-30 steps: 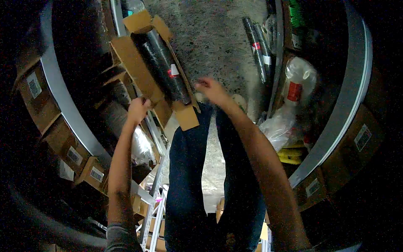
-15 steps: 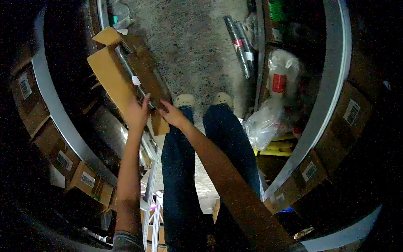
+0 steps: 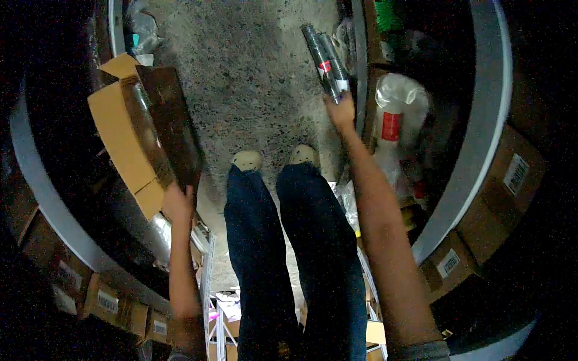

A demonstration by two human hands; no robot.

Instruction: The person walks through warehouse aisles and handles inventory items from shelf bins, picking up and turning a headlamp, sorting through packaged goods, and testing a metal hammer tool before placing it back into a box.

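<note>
An open cardboard box (image 3: pixel 123 135) leans at the left, with a dark plastic-wrapped roll (image 3: pixel 147 108) partly visible inside. My left hand (image 3: pixel 177 203) is closed on the box's near end, its thumb pointing up; some fingers are hidden. On the floor at the right lie two slim dark wrapped rolls (image 3: pixel 325 66) side by side, one with a red label, the other with a white one. My right hand (image 3: pixel 341 112) is around their near ends, thumb on the left side and fingers on the right.
Shelving holds labelled cartons (image 3: pixel 515 174) on both sides. A clear-wrapped item with a red label (image 3: pixel 391 126) sits on the right rack. Crumpled plastic (image 3: pixel 144 30) lies at the upper left. My shoes (image 3: pixel 247 160) stand on the concrete floor (image 3: pixel 253 78).
The box has shifted left and tilted, with my left hand at its near end. My right hand has left the box and moved right to the floor rolls. The view has shifted too.
</note>
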